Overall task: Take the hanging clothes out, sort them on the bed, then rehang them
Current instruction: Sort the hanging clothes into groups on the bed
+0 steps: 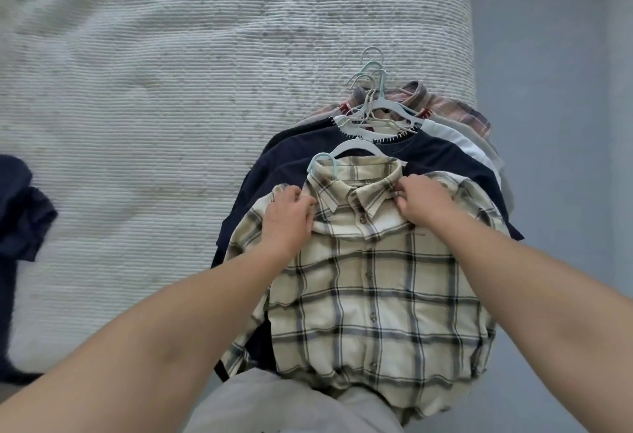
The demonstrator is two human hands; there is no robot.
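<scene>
Two hands on the cream plaid shirt [376, 295], top of the pile on the bed [171, 90].
Left hand [287, 217] grips its shoulder; right hand [423, 201] pinches the collar.

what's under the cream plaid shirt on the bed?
Under the cream plaid button-up shirt lies a navy top on a white hanger, then a stack of more hung garments. How many, and what the shirt covers, cannot be seen.

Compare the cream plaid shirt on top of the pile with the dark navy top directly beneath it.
The cream plaid button-up shirt is checked, collared and buttoned; the dark navy top is plain. The plaid lies uppermost, held by both hands; the navy lies mostly covered. Both rest on the bed on pale hangers.
</scene>
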